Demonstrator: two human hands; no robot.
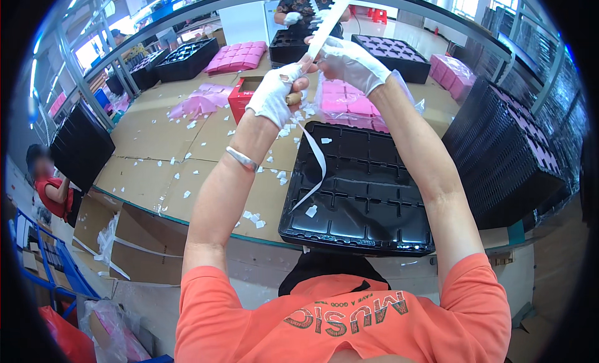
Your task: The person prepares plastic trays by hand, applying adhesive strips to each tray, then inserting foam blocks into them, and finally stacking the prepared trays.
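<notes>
Raised in front of me is a long white strip [331, 20] with a notched edge, slanting up toward the top of the picture. My left hand [274, 95], in a white glove with bare fingertips, is closed on its lower end. Just right of it, my right hand [355, 63], gloved in white too, pinches the strip; its fingertips are partly hidden. A narrow white ribbon [317, 152] trails below my left hand onto a black plastic tray [359, 207] with moulded compartments. Small white scraps lie on the tray and around it.
A red box [239, 100] and bagged pink foam [346, 107] stand beyond the tray on the cardboard-covered table [150, 141]. Tall stacks of black trays [499, 151] rise at the right. A metal rail [218, 7] crosses above. Other people work across the table and at far left.
</notes>
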